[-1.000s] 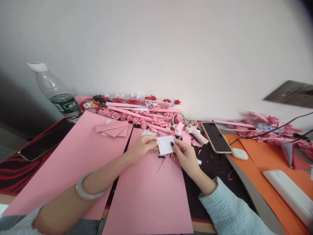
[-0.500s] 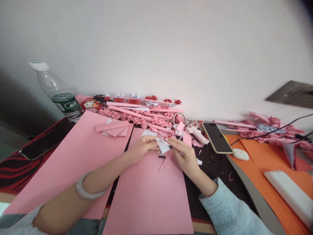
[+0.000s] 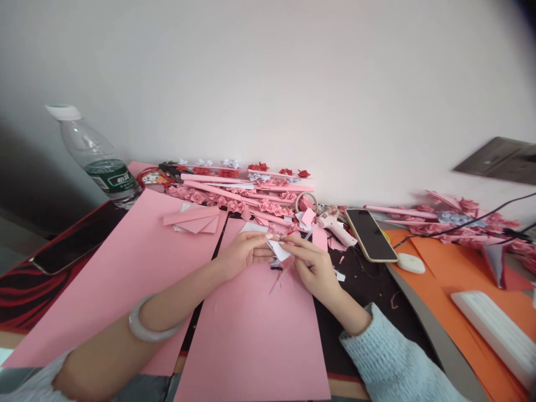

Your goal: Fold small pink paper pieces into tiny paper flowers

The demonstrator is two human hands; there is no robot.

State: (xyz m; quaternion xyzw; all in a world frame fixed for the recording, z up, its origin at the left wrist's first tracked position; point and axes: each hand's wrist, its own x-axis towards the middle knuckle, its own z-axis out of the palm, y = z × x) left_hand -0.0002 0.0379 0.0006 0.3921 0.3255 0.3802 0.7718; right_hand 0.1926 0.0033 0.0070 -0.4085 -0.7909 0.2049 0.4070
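Observation:
Between my two hands is a small folded piece of white paper [image 3: 280,250]. My left hand [image 3: 243,254] grips its left edge, thumb on top and fingers underneath. My right hand [image 3: 315,265] pinches the right side with its fingertips. Both hands are over the upper part of a large pink paper sheet [image 3: 255,340]. Just below the white piece, a small dark object and thin pink scraps [image 3: 280,279] lie on that sheet. Several folded pink pieces [image 3: 195,219] rest to the left on a second pink sheet [image 3: 121,279].
Paper flowers and rolled pink stems [image 3: 243,192] are heaped along the wall. A pink glue gun [image 3: 337,230], a phone [image 3: 372,235] and a white case [image 3: 411,263] are to the right. At left stand a water bottle [image 3: 106,162] and another dark phone [image 3: 69,248]. Orange sheets [image 3: 444,279] lie far right.
The white paper has turned and its visible face looks smaller, with my right fingers farther over it. Both hands stay in nearly the same place.

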